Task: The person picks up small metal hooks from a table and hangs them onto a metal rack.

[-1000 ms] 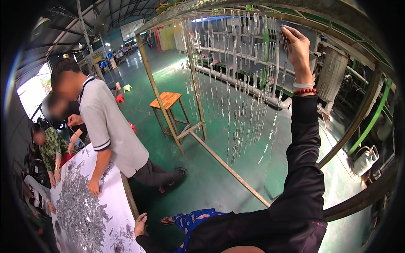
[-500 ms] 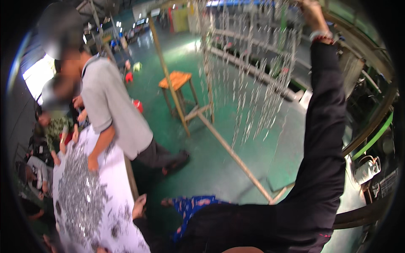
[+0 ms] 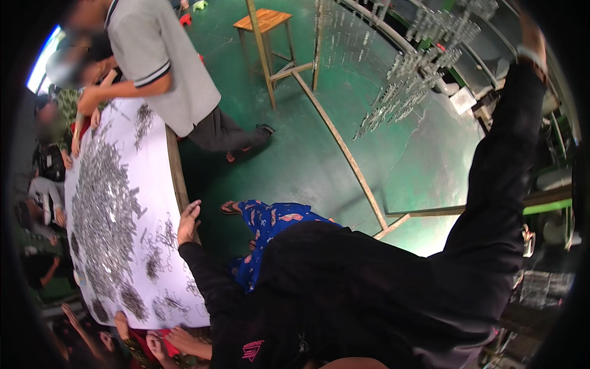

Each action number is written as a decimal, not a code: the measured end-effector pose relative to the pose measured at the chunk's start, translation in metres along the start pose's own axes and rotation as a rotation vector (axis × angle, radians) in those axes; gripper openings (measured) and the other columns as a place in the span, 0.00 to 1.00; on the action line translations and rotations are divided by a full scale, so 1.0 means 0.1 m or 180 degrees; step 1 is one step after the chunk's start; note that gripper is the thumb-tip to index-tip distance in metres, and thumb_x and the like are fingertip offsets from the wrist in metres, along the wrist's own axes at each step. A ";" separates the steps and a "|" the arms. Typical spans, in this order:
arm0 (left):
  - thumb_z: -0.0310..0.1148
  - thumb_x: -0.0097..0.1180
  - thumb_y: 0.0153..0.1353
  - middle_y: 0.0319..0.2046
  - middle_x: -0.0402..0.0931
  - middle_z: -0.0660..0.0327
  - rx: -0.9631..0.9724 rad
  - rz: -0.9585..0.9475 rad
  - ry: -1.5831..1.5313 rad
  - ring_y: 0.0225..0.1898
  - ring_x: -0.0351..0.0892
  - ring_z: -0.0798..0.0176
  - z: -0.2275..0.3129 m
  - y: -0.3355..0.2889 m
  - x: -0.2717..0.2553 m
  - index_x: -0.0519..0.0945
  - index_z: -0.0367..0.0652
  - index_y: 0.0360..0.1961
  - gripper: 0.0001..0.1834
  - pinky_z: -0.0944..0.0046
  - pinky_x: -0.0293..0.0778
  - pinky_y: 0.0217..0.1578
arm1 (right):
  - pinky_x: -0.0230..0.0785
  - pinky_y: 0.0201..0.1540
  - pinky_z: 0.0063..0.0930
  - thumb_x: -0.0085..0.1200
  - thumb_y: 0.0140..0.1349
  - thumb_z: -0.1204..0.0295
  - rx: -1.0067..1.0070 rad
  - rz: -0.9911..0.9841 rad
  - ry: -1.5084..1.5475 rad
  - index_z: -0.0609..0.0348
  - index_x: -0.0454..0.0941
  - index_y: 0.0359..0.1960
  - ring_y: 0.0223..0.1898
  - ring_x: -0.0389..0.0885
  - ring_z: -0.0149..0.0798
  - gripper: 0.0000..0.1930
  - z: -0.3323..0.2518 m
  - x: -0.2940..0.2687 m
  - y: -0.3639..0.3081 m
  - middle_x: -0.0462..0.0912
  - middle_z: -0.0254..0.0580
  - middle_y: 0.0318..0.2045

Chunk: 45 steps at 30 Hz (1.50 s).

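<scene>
My left hand [image 3: 189, 222] is beside the edge of a white-topped table [image 3: 184, 280], its fingers stretched out and nothing seen in them. Heaps of small silvery metal pieces [image 3: 107, 212] cover much of the tabletop, with darker wire-like pieces [image 3: 153, 265] nearer to me. Raised far out to the upper right is my right hand [image 3: 532, 38]; its fingers vanish in the dark rim. Near that arm hang many strung metal pieces [image 3: 402, 83] in slanting rows. What holds them up is out of sight.
A person in a grey shirt [image 3: 163, 67] stands at the table's far end; other people's hands [image 3: 184, 339] work around it. A wooden stool [image 3: 264, 19] and a metal frame with a long floor bar [image 3: 344, 150] stand on the green floor. Machinery lines the right.
My view has tilted down and turned. The right arm is further right, and the hanging metal pieces have shifted right and slant. My left hand remains by the table edge, fingers more stretched.
</scene>
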<state>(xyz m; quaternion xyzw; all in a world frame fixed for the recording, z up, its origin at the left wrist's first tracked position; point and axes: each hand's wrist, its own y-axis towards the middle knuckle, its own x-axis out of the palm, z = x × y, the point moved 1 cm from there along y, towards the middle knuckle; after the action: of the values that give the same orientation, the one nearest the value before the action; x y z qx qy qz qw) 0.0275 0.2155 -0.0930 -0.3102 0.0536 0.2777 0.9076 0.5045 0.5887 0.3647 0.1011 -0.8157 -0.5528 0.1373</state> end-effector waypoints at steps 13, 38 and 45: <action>0.42 0.54 0.59 0.27 0.80 0.56 0.1166 -0.0076 0.0380 0.31 0.79 0.64 0.38 -1.42 0.80 0.79 0.34 0.36 0.18 0.66 0.74 0.33 | 0.69 0.28 0.25 0.48 0.49 0.80 -0.0269 -0.1193 0.5875 0.57 0.78 0.40 0.19 0.71 0.23 0.15 -0.83 2.41 -1.90 0.74 0.27 0.17; 0.27 0.55 0.48 0.26 0.78 0.49 -0.0204 0.3461 0.0595 0.30 0.79 0.52 -0.31 -1.61 -1.27 0.78 0.37 0.29 0.07 0.57 0.72 0.34 | 0.58 0.14 0.26 0.39 0.60 0.70 0.0106 -0.2934 0.5806 0.56 0.70 0.29 0.14 0.66 0.30 0.07 -0.35 3.71 -2.16 0.69 0.36 0.15; 0.28 0.56 0.49 0.30 0.77 0.49 -0.0825 0.3789 0.2225 0.40 0.77 0.52 -0.43 -1.63 -1.26 0.81 0.42 0.34 0.09 0.59 0.73 0.41 | 0.60 0.12 0.27 0.30 0.66 0.67 0.0826 -0.3083 0.6947 0.56 0.65 0.16 0.13 0.68 0.31 0.20 -0.36 3.72 -2.13 0.69 0.37 0.12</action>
<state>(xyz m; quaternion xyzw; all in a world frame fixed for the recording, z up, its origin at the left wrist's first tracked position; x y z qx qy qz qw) 0.0126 0.0241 -0.0063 -0.4049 0.4694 0.6155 0.4867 0.1688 0.3612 0.2206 0.8254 -0.1963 -0.0836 0.5227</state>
